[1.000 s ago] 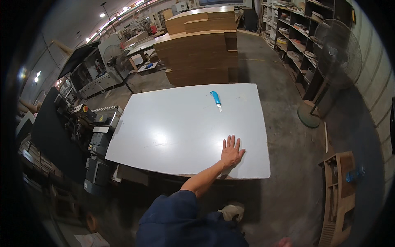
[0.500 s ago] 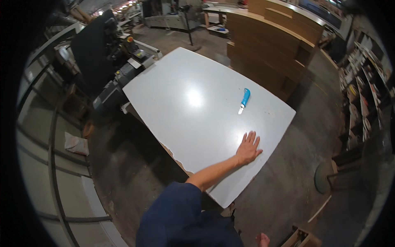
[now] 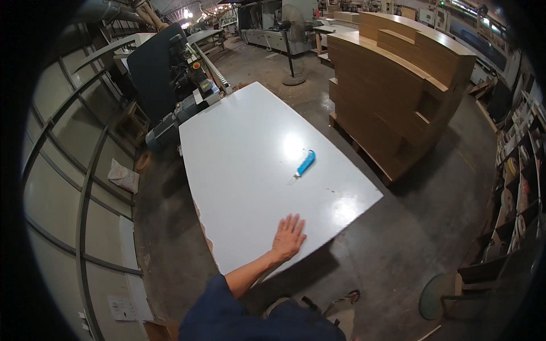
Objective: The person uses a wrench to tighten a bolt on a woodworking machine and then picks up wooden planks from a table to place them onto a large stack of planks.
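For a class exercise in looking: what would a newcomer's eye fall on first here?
Probably the large white board filling the middle of the view, with a blue-handled knife lying on it towards its right edge. Next comes the left hand, spread palm down on the board's near end. Behind, at upper right, stands a tall brown stack of panels.

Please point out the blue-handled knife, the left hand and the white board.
Blue-handled knife (image 3: 306,163): head view, on the handle.
Left hand (image 3: 287,243): head view, on the back of the hand.
White board (image 3: 244,170): head view, on its bare top surface.
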`<state>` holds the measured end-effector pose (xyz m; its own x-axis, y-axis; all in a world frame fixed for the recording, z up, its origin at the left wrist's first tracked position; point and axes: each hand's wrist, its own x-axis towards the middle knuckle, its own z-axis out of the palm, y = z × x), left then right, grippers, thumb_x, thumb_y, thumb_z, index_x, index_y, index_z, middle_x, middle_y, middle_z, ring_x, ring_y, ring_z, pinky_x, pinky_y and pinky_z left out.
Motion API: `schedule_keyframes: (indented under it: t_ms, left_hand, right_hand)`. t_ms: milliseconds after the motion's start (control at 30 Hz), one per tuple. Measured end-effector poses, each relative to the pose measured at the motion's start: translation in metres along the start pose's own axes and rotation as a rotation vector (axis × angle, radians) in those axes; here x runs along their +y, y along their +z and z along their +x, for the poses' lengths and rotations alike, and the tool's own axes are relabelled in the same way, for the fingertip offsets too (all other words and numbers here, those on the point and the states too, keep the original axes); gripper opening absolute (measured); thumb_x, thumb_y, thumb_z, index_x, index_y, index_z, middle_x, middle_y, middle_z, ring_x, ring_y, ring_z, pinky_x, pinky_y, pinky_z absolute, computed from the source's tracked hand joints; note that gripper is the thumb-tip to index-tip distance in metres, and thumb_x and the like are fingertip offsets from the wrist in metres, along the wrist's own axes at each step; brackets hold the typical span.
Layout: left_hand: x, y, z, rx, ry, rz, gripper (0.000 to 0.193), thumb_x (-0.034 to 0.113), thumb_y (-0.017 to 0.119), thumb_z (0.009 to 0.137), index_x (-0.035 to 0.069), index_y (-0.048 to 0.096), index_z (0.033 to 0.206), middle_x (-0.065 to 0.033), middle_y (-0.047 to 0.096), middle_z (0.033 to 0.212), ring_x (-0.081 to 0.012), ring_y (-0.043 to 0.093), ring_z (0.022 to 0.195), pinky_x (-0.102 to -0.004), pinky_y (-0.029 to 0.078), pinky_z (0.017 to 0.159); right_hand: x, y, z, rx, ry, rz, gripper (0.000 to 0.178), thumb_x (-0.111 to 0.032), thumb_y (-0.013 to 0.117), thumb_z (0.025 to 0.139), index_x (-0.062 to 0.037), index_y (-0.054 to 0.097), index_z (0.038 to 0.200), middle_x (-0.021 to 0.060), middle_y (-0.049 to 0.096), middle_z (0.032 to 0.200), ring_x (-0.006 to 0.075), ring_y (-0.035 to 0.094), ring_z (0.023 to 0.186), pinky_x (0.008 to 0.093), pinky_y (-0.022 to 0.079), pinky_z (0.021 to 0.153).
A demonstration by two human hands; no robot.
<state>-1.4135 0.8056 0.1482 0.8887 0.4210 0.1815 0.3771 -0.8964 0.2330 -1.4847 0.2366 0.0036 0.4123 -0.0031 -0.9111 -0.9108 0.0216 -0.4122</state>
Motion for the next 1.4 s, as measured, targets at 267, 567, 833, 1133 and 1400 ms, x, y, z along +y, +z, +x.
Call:
schedule_keyframes:
  t_ms: [267,567,833,1133,1400]
  left_hand:
    - [0.101,0.056,0.061,0.012,-0.472,0.084,0.073,0.048,0.044,0.097,-0.002,0.029,0.149,-0.0301,0.017,0.155,-0.0428,0.009,0.147,-0.0561,0.002,0.117]
    - [0.121,0.066,0.146,0.031,-0.682,0.088,0.075,0.049,0.048,0.094,-0.001,0.033,0.147,-0.0291,0.017,0.156,-0.0412,0.009,0.147,-0.0560,0.002,0.117]
    - [0.123,0.060,0.159,0.145,-0.664,0.149,0.060,0.034,0.058,0.091,0.007,0.045,0.142,-0.0230,0.033,0.150,-0.0409,0.026,0.141,-0.0535,0.017,0.116]
    - [0.090,0.109,0.197,0.098,-1.541,0.507,0.052,0.039,0.044,0.099,0.005,0.048,0.138,-0.0194,0.046,0.143,-0.0381,0.044,0.129,-0.0511,0.037,0.105]
    - [0.206,0.200,0.373,0.098,-1.535,0.886,0.052,0.043,0.051,0.094,0.005,0.059,0.129,-0.0192,0.067,0.113,-0.0380,0.065,0.100,-0.0490,0.051,0.087]
  right_hand:
    - [-0.245,-0.063,0.176,-0.024,-0.051,-0.054,0.022,-0.032,0.057,0.096,-0.0109,0.059,0.102,0.0068,0.064,0.086,0.0184,0.061,0.071,0.0331,0.048,0.057]
    - [-0.439,0.002,0.288,-0.013,-0.137,-0.428,0.015,-0.024,0.057,0.094,-0.0122,0.064,0.097,0.0038,0.065,0.078,0.0224,0.063,0.068,0.0388,0.049,0.051]
    - [-0.555,-0.004,0.380,-0.277,-1.082,-1.494,0.013,-0.021,0.064,0.083,-0.0093,0.068,0.084,0.0106,0.067,0.084,0.0281,0.064,0.077,0.0429,0.052,0.067]
    - [-0.761,0.061,0.362,-0.222,-0.210,-0.481,0.021,-0.022,0.054,0.097,-0.0024,0.061,0.099,0.0072,0.064,0.081,0.0175,0.059,0.065,0.0311,0.047,0.057]
    - [-0.885,-0.027,0.447,-0.034,-0.225,-0.184,0.034,-0.029,0.061,0.096,-0.0025,0.060,0.118,0.0106,0.069,0.095,0.0170,0.065,0.073,0.0299,0.053,0.061]
